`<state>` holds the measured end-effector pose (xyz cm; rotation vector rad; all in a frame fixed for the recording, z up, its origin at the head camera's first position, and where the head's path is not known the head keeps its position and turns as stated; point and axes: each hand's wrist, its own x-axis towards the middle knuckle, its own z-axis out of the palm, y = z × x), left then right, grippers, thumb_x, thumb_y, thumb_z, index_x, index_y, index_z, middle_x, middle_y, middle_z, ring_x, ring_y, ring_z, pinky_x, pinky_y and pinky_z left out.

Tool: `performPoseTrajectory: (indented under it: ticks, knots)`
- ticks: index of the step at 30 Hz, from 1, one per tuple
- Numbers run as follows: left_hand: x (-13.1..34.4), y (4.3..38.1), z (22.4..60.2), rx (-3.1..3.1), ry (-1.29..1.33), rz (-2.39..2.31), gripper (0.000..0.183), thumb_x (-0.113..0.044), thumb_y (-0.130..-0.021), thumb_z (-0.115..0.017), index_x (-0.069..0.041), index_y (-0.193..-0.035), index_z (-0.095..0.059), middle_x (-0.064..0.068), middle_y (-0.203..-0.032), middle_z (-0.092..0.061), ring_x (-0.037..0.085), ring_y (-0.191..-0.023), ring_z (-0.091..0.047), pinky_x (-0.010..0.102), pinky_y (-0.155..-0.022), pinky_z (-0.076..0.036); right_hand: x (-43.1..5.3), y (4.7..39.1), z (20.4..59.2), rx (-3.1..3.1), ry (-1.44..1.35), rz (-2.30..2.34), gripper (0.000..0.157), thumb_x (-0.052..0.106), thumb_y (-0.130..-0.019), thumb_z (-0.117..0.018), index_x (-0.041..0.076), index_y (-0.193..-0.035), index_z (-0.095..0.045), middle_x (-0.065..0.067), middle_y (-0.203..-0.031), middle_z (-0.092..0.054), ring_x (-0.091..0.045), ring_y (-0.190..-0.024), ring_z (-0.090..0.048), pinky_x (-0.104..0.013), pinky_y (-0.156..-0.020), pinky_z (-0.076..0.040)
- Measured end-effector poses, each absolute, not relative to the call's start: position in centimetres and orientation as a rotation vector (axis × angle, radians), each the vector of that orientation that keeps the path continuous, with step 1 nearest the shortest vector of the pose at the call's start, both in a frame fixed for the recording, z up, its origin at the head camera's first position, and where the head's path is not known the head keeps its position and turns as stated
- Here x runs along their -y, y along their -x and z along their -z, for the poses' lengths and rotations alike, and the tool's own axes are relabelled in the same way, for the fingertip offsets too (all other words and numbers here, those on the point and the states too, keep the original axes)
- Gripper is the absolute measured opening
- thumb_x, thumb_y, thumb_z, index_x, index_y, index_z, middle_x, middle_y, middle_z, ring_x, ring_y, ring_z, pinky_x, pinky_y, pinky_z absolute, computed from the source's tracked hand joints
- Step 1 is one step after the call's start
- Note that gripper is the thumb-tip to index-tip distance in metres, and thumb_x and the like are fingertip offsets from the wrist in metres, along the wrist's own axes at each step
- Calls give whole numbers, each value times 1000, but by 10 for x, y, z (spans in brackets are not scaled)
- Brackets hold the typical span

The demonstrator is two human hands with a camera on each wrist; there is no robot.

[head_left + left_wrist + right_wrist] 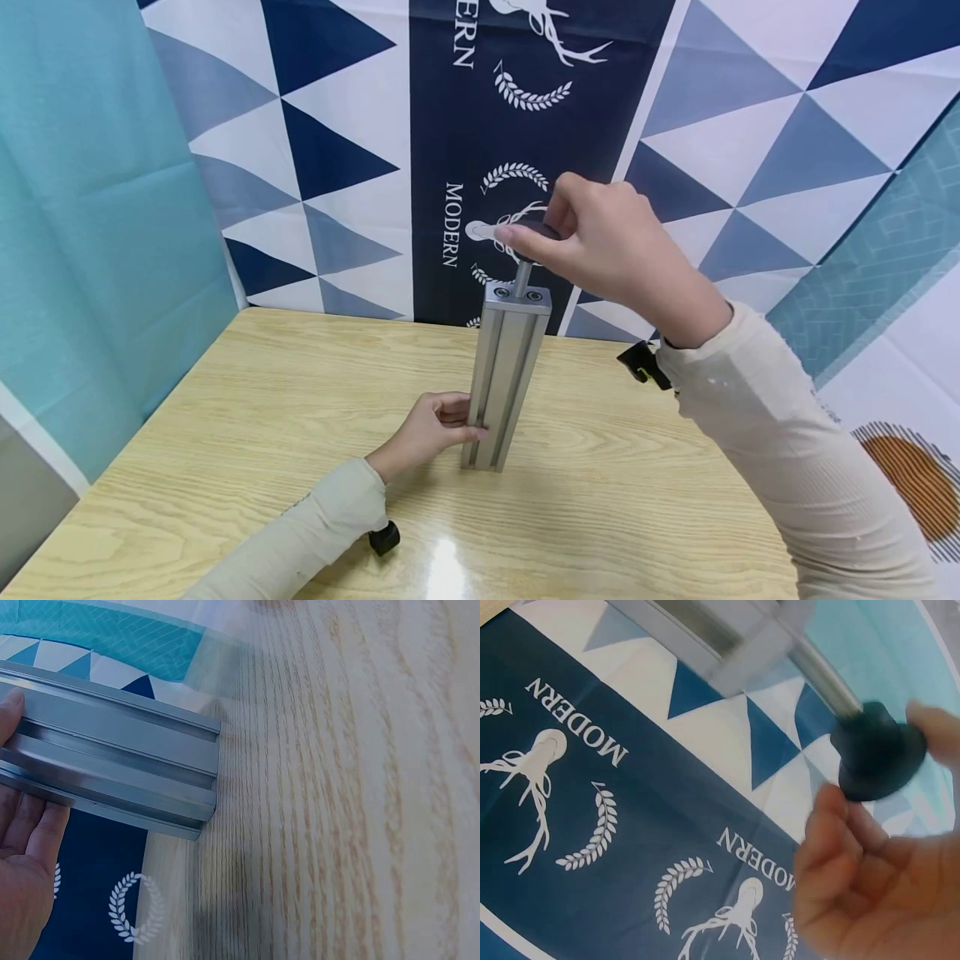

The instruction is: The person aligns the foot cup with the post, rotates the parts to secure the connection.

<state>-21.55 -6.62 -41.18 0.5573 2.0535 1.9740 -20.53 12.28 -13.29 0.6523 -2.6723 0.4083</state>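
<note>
Wooden counter [300,383] appears to bear the upright metal profile [504,375]; left grip [426,428] pinches its lower part, right grip [611,237] holds the black knob [879,756] above. Profile is probably stiff, rather heavy and slippery, so its grooved sides [127,735] should give the safer hold

White capitals "MODERN" [452,225] on the dark navy band [517,137] of the blue-and-white triangle-patterned cloth backdrop [337,125]. Head view: sideways, one full, upper one cut to "ERN". Right wrist view: twice, slanted.
</note>
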Motion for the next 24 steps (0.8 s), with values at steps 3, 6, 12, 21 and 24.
performPoseTrajectory:
  ticks: [3, 6, 12, 21, 24]
  knots:
    - [66, 217, 414, -2060, -556, -1969, 39, -3, -83, -74, 1, -121, -64, 14, -109, -70, 19, -99, -67, 30, -86, -55, -120, 205, 138, 2637, -611, -415, 59, 62, -87, -56, 4, -89, -55, -11, -78, -60, -25, -67, -54, -35, -61, -43]
    - [65, 224, 425, -2056, -546, -1970, 41, -3, -82, -75, -1, -122, -64, 14, -110, -70, 19, -100, -67, 31, -86, -55, -119, 204, 138, 2620, -593, -398, 59, 63, -87, -55, 3, -88, -54, -11, -76, -59, -26, -65, -53, -35, -59, -42]
    - [65, 226, 429, -2057, -562, -1987, 42, -8, -82, -76, -3, -122, -64, 12, -110, -70, 19, -100, -67, 30, -86, -55, -119, 200, 133, 2677, -571, -388, 65, 67, -87, -52, 2, -95, -58, -12, -84, -63, -27, -74, -56, -39, -66, -45]
    - [66, 224, 427, -2077, -593, -1983, 43, -13, -81, -78, -3, -121, -65, 12, -109, -70, 19, -100, -68, 30, -86, -55, -130, 198, 117, 2783, -920, -400, 53, 48, -97, -51, 13, -135, -54, -8, -123, -63, -24, -105, -62, -46, -86, -50]
    - [66, 224, 427, -2081, -590, -1981, 43, -14, -81, -78, -3, -121, -65, 11, -109, -70, 19, -100, -68, 30, -86, -55, -136, 199, 112, 2805, -1123, -337, 49, 32, -99, -54, 16, -144, -44, -6, -140, -51, -25, -120, -54, -48, -94, -47]
